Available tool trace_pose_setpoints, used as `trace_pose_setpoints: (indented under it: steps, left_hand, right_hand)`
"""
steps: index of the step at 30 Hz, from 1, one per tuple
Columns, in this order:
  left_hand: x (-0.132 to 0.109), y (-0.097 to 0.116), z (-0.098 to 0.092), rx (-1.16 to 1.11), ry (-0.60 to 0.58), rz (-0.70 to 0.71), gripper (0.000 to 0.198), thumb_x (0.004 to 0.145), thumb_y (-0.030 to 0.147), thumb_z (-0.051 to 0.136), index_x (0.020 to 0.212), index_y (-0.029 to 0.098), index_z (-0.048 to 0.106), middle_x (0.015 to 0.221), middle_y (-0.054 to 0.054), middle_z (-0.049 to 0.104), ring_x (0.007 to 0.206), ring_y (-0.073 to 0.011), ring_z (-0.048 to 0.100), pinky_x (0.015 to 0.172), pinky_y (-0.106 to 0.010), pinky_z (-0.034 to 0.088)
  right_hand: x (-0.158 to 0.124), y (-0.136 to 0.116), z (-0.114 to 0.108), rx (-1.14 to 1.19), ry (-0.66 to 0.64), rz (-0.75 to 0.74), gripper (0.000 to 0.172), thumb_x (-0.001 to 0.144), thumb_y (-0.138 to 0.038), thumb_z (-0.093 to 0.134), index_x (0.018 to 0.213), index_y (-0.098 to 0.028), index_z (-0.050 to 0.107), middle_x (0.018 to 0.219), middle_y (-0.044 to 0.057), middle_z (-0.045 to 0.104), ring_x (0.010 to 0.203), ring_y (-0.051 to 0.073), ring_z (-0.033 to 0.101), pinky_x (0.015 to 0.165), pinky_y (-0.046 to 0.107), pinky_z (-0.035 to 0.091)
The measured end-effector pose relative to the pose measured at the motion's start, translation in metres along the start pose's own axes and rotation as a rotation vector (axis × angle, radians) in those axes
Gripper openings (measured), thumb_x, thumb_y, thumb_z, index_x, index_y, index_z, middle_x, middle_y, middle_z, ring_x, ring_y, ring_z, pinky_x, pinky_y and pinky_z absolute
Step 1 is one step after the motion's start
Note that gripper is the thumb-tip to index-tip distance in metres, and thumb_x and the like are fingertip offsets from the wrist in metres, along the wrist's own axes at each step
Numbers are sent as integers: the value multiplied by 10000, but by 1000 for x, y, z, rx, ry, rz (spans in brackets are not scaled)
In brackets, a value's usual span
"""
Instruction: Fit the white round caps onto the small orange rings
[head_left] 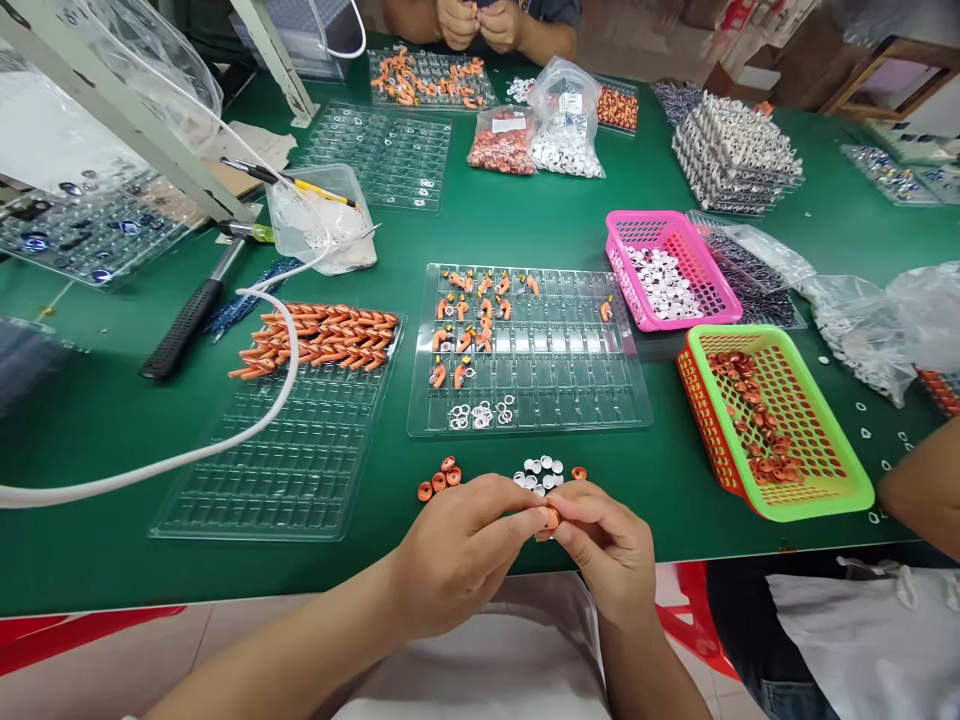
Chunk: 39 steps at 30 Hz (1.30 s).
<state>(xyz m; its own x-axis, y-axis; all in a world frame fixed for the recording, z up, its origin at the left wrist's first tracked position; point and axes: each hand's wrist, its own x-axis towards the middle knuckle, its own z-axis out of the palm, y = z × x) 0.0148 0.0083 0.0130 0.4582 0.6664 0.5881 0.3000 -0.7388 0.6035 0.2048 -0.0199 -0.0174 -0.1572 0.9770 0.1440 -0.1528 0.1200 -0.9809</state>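
At the table's front edge, my left hand (469,550) and my right hand (607,550) meet, fingertips pinched together on a small orange round part (552,518). Fingers cover most of it. Just beyond the hands lie several orange cups (440,480) on the left, several white discs (541,473) in the middle and one orange cup (579,473) on the right. Farther off, a clear compartment tray (555,400) holds orange curved pieces (465,340) at its left side, one at its right, and white rings (481,413) along the near row.
At left are a tray (262,480) with stacked orange pieces, a white cable (225,445) and a hammer (191,315). Pink (619,270) and green (832,425) baskets stand at right. A co-worker's hands (480,22) are opposite; another person's arm (922,485) is at right.
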Motion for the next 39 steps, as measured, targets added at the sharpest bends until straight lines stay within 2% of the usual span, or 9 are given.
trace_pose_setpoints:
  steps: [10, 24, 35, 39]
  left_hand:
    - [-4, 1, 0, 1, -10, -31, 287, 883, 15, 544, 1128, 143, 620, 944, -112, 733, 785, -159, 666, 640, -265, 559]
    - [0, -1, -1, -34, -39, -22, 280, 881, -8, 523, 1116, 114, 616, 942, -118, 729, 803, -165, 670, 662, -275, 570]
    - [-3, 2, 6, -27, 64, -59, 269, 864, -17, 577, 1104, 98, 621, 925, -109, 728, 802, -159, 656, 677, -263, 567]
    - [-4, 2, 6, -12, 68, -55, 276, 859, -20, 582, 1108, 92, 624, 936, -116, 726, 806, -164, 653, 671, -268, 565]
  right_hand:
    - [0, 0, 0, -15, -10, -38, 318, 882, -99, 643, 1117, -300, 713, 939, 45, 713, 827, 183, 686, 690, 335, 604]
    - [-1, 1, 0, -17, -13, -38, 313, 889, -116, 637, 1127, -305, 708, 955, 51, 716, 825, 188, 691, 680, 338, 611]
    - [-2, 1, 2, -127, 8, -67, 314, 893, -144, 631, 1160, -301, 686, 953, 61, 716, 849, 193, 685, 715, 346, 609]
    - [-1, 0, 3, -159, 12, -92, 342, 881, -129, 643, 1171, -306, 682, 969, 56, 721, 900, 197, 678, 729, 334, 602]
